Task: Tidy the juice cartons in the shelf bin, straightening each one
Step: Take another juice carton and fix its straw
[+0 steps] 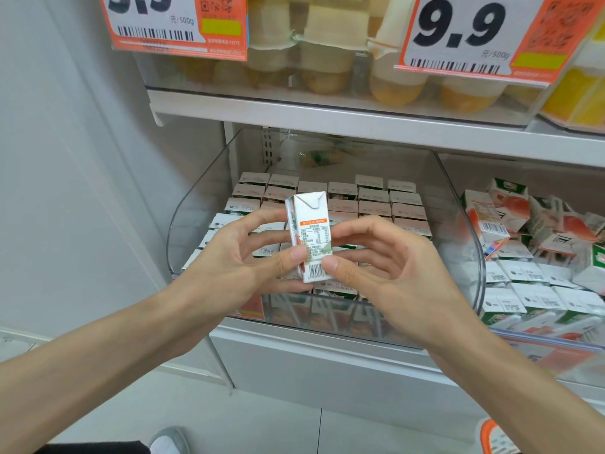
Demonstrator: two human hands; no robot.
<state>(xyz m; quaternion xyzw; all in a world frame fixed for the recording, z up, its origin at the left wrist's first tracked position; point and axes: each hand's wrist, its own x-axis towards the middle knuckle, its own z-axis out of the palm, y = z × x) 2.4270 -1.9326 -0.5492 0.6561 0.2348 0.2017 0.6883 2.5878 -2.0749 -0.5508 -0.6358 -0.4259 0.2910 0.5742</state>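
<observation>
I hold one small white juice carton upright in front of the clear shelf bin, its nutrition label and barcode facing me. My left hand pinches its lower left edge with thumb and fingers. My right hand pinches its lower right side, thumb on the barcode. Inside the bin, several cartons stand in neat rows with their tops up. The front rows are partly hidden behind my hands.
A second clear bin to the right holds a jumble of tilted cartons. The shelf above carries fruit cups behind two orange price tags. A grey wall stands on the left.
</observation>
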